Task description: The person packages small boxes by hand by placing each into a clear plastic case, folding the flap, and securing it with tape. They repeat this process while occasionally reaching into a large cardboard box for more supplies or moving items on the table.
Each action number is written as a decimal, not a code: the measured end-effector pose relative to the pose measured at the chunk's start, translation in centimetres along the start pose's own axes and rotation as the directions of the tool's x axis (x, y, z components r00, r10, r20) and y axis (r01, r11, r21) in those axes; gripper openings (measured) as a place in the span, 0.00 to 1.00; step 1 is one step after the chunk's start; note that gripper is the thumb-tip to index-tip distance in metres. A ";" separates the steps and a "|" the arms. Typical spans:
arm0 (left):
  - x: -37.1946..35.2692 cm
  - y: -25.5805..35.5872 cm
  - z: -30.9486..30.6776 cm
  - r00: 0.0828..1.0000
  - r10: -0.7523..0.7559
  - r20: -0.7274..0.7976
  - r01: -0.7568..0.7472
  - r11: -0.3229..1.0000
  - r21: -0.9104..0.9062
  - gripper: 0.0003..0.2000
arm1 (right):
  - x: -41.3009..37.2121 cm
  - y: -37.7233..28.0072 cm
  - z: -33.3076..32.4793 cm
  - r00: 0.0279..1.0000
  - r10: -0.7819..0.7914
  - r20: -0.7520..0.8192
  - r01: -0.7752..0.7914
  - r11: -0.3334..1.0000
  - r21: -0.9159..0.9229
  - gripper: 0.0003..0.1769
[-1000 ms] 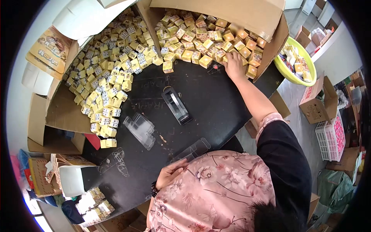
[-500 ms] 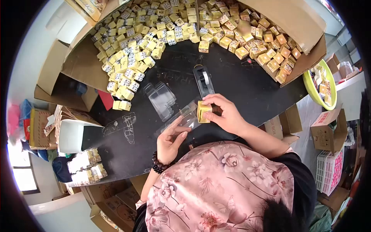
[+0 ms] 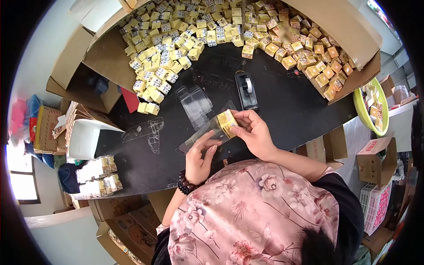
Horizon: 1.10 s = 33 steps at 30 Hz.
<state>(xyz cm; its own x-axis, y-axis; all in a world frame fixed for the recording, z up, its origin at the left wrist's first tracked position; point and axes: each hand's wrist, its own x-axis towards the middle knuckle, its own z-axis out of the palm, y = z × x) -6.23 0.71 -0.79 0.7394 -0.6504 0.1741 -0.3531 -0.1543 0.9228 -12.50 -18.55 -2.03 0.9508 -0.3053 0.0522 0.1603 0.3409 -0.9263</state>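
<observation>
A small yellow printed box (image 3: pixel 226 120) is pinched between the thumb and fingers of my right hand (image 3: pixel 257 136). It sits tilted at the right end of a clear plastic case (image 3: pixel 197 140), overlapping it in this view. My left hand (image 3: pixel 201 160), a dark bead bracelet at its wrist, is closed round the lower side of this case, with fingertips showing through the plastic. Beyond the hands lie more flattened clear plastic cases (image 3: pixel 194 105) and a black tape dispenser (image 3: pixel 246 92) with a roll of tape.
Piles of small yellow boxes (image 3: pixel 161 62) and orange-yellow boxes (image 3: pixel 324 66) fill cardboard trays along the table's far side. A white container (image 3: pixel 84 143) and stacked packs (image 3: pixel 99 179) stand at left. A yellow-green basin (image 3: pixel 382 126) and cartons (image 3: pixel 375 161) are at right.
The yellow box has turned from nearly upright to tilted, showing more of its top, at the end of the clear case. Table contents appear shifted right as the view moved.
</observation>
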 end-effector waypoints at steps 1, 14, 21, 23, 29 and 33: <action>0.1 0.1 0.0 0.999 0.029 -0.017 -0.028 0.998 0.047 0.17 | 0.2 0.0 0.1 0.999 -0.044 -0.001 0.044 0.998 0.036 0.18; -0.6 -3.0 1.2 0.991 0.056 -0.122 -0.081 0.976 -0.203 0.14 | 0.7 0.1 1.8 0.910 -0.358 0.211 0.406 0.658 -0.634 0.20; -1.3 -0.8 -3.7 0.895 -0.029 0.446 0.045 0.999 -0.025 0.16 | 2.2 2.9 0.4 0.991 0.019 0.130 -0.046 0.977 0.207 0.31; -2.1 0.0 -5.2 0.689 -0.640 0.339 0.650 0.753 0.101 0.10 | 2.5 2.0 0.5 0.981 -0.090 0.171 0.086 0.996 0.029 0.28; -0.4 -1.2 -2.4 0.994 -0.086 -0.073 0.047 0.904 -0.426 0.31 | 2.5 -0.2 2.4 0.909 0.081 0.409 0.058 0.946 -0.318 0.19; -0.3 -1.5 -3.5 0.985 -0.142 0.094 0.170 0.848 -0.502 0.27 | 2.5 0.2 2.0 0.877 0.087 0.472 0.063 0.954 -0.294 0.15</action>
<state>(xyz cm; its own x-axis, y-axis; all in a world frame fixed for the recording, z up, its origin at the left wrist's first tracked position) -3.85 3.74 -1.04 0.7247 -0.6891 0.0085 0.1136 0.1317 0.9848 -9.56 -17.42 -1.34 0.9733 0.1814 0.1409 0.1350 0.0443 -0.9899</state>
